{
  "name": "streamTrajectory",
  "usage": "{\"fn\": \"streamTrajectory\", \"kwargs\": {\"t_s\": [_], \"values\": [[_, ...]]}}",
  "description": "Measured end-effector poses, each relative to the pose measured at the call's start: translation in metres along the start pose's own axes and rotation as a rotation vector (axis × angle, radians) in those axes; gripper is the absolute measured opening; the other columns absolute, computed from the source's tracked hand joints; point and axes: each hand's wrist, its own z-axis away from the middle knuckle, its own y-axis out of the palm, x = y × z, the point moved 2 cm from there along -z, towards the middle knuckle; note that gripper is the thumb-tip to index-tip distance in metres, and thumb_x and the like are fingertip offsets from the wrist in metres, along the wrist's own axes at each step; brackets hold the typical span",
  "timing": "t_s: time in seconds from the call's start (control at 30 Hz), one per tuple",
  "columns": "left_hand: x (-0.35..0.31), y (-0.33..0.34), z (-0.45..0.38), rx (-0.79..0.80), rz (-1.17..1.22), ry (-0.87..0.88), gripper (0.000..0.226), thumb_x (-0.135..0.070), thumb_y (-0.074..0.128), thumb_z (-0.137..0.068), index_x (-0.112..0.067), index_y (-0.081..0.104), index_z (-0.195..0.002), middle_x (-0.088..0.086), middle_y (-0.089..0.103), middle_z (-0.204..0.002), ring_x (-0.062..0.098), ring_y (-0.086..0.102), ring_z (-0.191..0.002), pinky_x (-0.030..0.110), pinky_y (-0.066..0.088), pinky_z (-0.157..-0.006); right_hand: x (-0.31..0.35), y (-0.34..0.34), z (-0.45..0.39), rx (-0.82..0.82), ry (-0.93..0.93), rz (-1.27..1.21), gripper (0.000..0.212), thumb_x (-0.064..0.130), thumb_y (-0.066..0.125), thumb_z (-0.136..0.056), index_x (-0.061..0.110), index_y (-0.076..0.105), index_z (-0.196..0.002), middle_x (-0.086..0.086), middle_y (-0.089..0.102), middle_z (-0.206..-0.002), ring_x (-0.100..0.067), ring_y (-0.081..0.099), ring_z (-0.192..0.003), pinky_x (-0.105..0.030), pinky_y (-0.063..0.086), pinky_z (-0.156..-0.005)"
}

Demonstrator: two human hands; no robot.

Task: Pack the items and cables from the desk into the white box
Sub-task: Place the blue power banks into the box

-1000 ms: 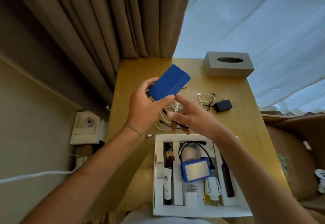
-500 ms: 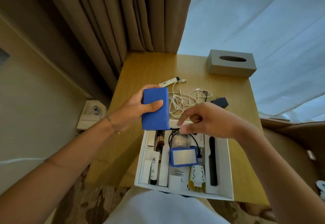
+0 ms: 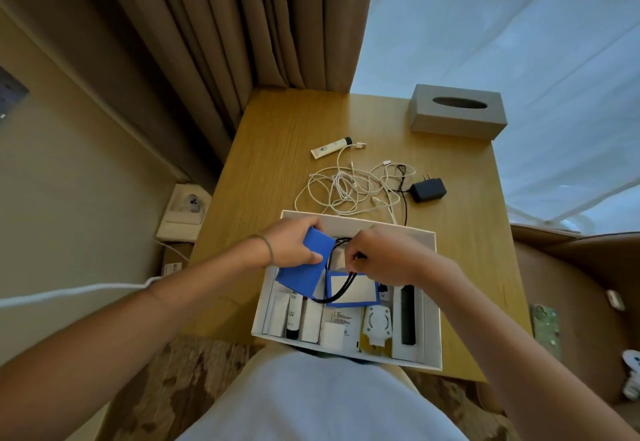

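The white box [image 3: 434, 302] sits at the desk's near edge, holding tubes, a comb, a white plug and a blue-framed pad [image 3: 356, 293]. My left hand [image 3: 294, 246] grips a blue case [image 3: 304, 276] and holds it down inside the box's left part. My right hand [image 3: 384, 257] pinches a black cable [image 3: 337, 283] that loops over the blue-framed pad. On the desk behind the box lie tangled white cables [image 3: 349, 187], a black charger [image 3: 427, 190] and a small white tube [image 3: 330, 147].
A grey tissue box [image 3: 457, 111] stands at the desk's far right corner. Brown curtains hang behind the desk's left side. A wall socket [image 3: 188, 205] and a white cord are to the left, and a brown chair is on the right.
My left hand brought the blue case down from above the desk into the box. My right hand dropped into the box and took hold of the black cable.
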Motion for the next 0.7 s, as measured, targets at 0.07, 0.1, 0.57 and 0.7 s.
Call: {"fn": "streamTrajectory", "kwargs": {"t_s": [0.07, 0.1, 0.57, 0.7], "values": [[0.002, 0.014, -0.003, -0.087, -0.132, -0.03, 0.034, -0.034, 0.073, -0.083, -0.028, 0.052, -0.108, 0.0, 0.064, -0.1, 0.019, 0.064, -0.087, 0.04, 0.058, -0.075, -0.004, 0.017, -0.008, 0.028, 0.009, 0.0, 0.024, 0.019, 0.052, -0.098, 0.026, 0.074, -0.102, 0.006, 0.072, -0.102, -0.017, 0.064, -0.092, -0.038, 0.057, -0.086], [0.003, 0.021, -0.005, -0.132, -0.184, -0.038, 0.034, -0.035, 0.073, -0.083, -0.028, 0.051, -0.109, 0.001, 0.062, -0.099, 0.019, 0.062, -0.084, 0.038, 0.056, -0.07, -0.007, 0.025, -0.012, 0.03, 0.018, -0.019, 0.025, 0.018, 0.052, -0.099, 0.029, 0.073, -0.106, 0.008, 0.07, -0.107, -0.015, 0.063, -0.095, -0.038, 0.056, -0.088], [0.016, 0.064, -0.023, -0.302, -0.499, -0.078, 0.053, -0.037, 0.07, -0.089, -0.015, 0.043, -0.128, 0.015, 0.043, -0.132, 0.03, 0.057, -0.107, 0.035, 0.051, -0.081, -0.035, 0.075, -0.035, -0.327, 0.068, -0.094, 0.028, 0.006, 0.065, -0.09, 0.023, 0.073, -0.11, 0.004, 0.07, -0.112, -0.016, 0.061, -0.109, -0.033, 0.053, -0.094], [0.019, 0.07, -0.022, -0.291, -0.502, -0.053, 0.069, -0.051, 0.075, -0.079, -0.016, 0.044, -0.13, 0.011, 0.047, -0.127, 0.027, 0.06, -0.1, 0.033, 0.052, -0.073, -0.037, 0.08, -0.038, -0.332, 0.082, -0.094, 0.027, 0.005, 0.064, -0.09, 0.021, 0.073, -0.109, 0.003, 0.069, -0.113, -0.017, 0.061, -0.108, -0.035, 0.053, -0.094]]}}
